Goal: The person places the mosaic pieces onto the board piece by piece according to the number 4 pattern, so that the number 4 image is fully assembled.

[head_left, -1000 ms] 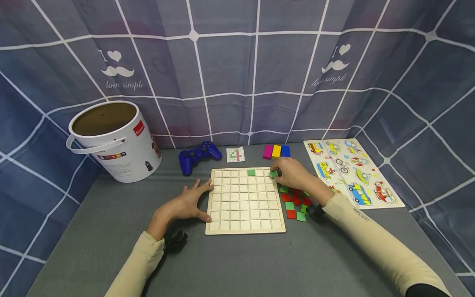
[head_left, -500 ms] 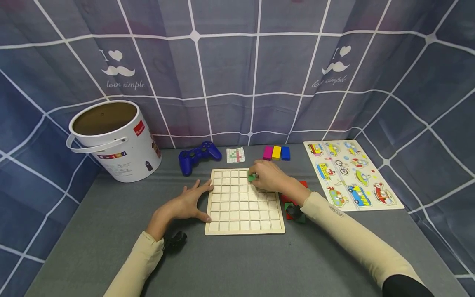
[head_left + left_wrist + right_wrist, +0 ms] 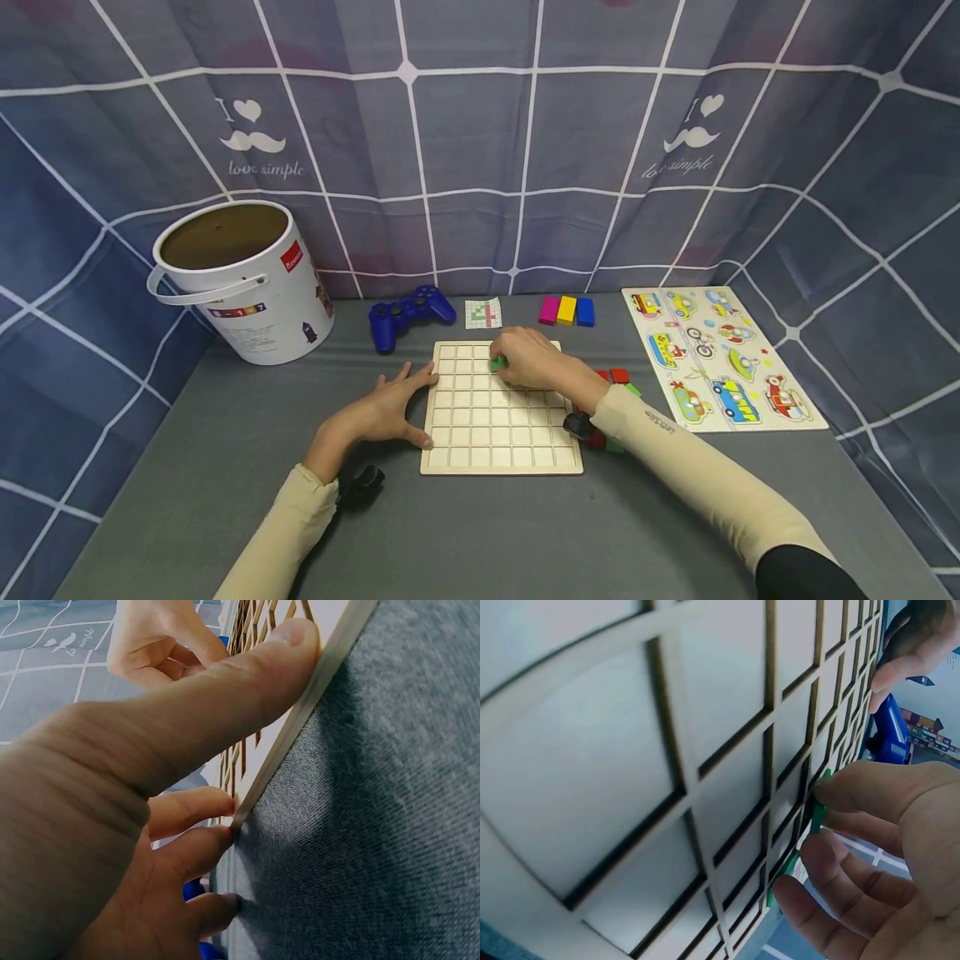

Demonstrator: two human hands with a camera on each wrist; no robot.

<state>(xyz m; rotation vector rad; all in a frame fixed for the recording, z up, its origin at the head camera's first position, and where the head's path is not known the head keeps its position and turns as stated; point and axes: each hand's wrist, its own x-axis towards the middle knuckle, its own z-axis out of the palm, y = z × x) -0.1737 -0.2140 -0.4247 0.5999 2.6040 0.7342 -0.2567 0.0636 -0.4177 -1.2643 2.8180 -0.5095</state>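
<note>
A pale wooden grid board (image 3: 495,435) with square recesses lies on the grey table. My right hand (image 3: 534,360) pinches a small green square tile (image 3: 818,816) between thumb and fingers, over the board's upper rows. In the right wrist view a second green tile (image 3: 773,891) sits in a recess by the fingertips; the hand hides it in the head view. My left hand (image 3: 378,414) rests at the board's left edge, thumb on the rim and fingers spread, as the left wrist view shows. Loose red tiles (image 3: 618,376) and green ones lie right of the board, partly under the right forearm.
Behind the board are a blue game controller (image 3: 411,316), a small printed grid card (image 3: 483,314) and magenta, yellow and blue blocks (image 3: 566,311). A white bucket (image 3: 258,321) stands back left. A picture puzzle board (image 3: 716,358) lies at the right.
My right hand has moved left with the green tile, from the board's upper right corner to its upper middle. The left hand stays at the left edge.
</note>
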